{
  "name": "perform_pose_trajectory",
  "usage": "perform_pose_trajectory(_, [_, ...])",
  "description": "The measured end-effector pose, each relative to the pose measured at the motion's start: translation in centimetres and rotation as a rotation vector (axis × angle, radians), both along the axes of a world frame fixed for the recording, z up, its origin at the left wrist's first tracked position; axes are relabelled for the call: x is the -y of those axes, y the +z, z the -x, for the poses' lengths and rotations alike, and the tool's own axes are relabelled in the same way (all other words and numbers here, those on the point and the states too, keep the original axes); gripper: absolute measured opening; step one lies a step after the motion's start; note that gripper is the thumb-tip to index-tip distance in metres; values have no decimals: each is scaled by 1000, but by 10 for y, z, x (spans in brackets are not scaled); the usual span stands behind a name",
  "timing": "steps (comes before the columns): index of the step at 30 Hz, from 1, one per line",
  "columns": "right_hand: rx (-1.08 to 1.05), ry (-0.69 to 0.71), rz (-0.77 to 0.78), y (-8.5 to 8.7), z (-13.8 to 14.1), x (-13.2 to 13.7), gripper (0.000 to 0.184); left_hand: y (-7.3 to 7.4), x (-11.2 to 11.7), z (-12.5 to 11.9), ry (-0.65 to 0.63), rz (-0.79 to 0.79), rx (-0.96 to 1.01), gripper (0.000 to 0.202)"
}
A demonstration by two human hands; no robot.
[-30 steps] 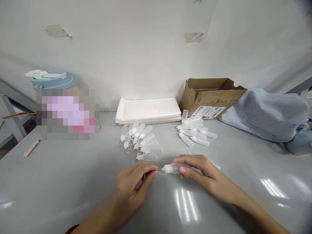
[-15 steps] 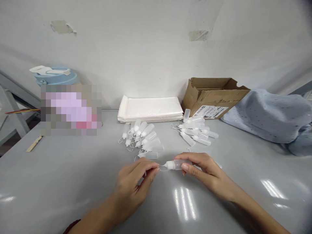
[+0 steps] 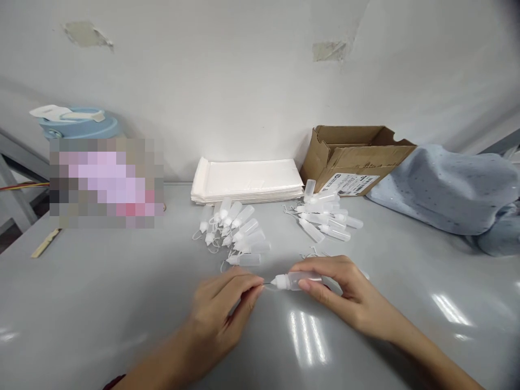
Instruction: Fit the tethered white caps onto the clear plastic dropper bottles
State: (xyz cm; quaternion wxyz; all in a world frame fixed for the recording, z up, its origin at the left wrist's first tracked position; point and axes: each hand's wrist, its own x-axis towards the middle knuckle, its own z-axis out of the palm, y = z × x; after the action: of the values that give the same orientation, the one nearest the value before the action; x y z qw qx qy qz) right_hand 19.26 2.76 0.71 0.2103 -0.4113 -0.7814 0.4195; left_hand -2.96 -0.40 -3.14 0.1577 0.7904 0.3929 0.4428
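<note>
My right hand (image 3: 339, 281) holds a small translucent squeeze bottle (image 3: 298, 281) sideways, its white neck and thin metal needle pointing left. At the needle's end, the thumb and index finger of my left hand (image 3: 231, 303) are pinched together. A thin clear strap runs from the bottle's neck to those fingertips; the small tip cap at its end is hidden between them. Just beyond my left hand lies a loose pile of similar bottles (image 3: 244, 238) with looped straps. Another group of bottles (image 3: 320, 216) lies farther back on the right.
White padded envelopes (image 3: 252, 176) are stacked against the wall. Right of them stand an open cardboard box (image 3: 361, 162) and a light blue cloth (image 3: 450, 189). A blue lidded container (image 3: 79, 125) is at the left, behind a blurred patch. A yellowish strip (image 3: 45, 243) lies near the table's left edge.
The view has shifted slightly. Both hands keep their grip, with the needle still at my left fingertips; the bottle sits slightly lower in view.
</note>
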Motion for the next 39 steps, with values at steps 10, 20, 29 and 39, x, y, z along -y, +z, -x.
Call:
perform_pose_trajectory(10, [8,34,-1,-5,4,2,23,-1,1,6,-55,16,-130,16])
perform_pose_trajectory(20, [-27,61,29,-8,8,1,25,-2,3,3,-54,61,-75,14])
perform_pose_trajectory(29, [-53,39,17,-9,9,0,25,8,-2,1,-1,58,-21,12])
perform_pose_trajectory(39, [-59,-12,14,-11,5,1,24,10,-3,2,11,121,5,11])
